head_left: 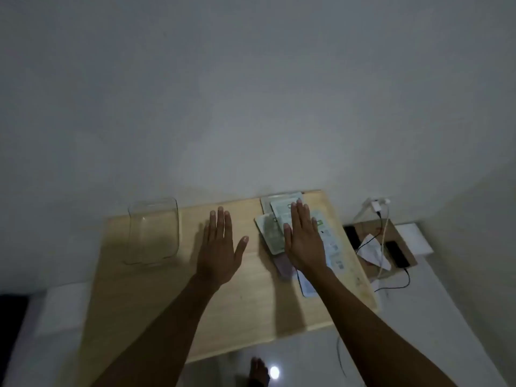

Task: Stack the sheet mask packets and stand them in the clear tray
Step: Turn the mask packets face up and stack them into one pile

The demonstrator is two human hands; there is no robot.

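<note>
Several sheet mask packets (272,233) lie spread and overlapping on the right part of a light wooden table (245,297). My right hand (304,241) lies flat over them, palm down, fingers straight and together; whether it touches them I cannot tell. My left hand (220,247) is flat and open over the bare middle of the table, thumb spread, holding nothing. The clear tray (153,233) stands at the table's far left, near the wall, apart from both hands and with nothing in it.
A cardboard box (396,236) to the right of the table holds a dark phone (398,254), white paper and cables running to a wall plug (377,205). A grey wall stands right behind the table. Glossy floor and a foot (258,371) show below.
</note>
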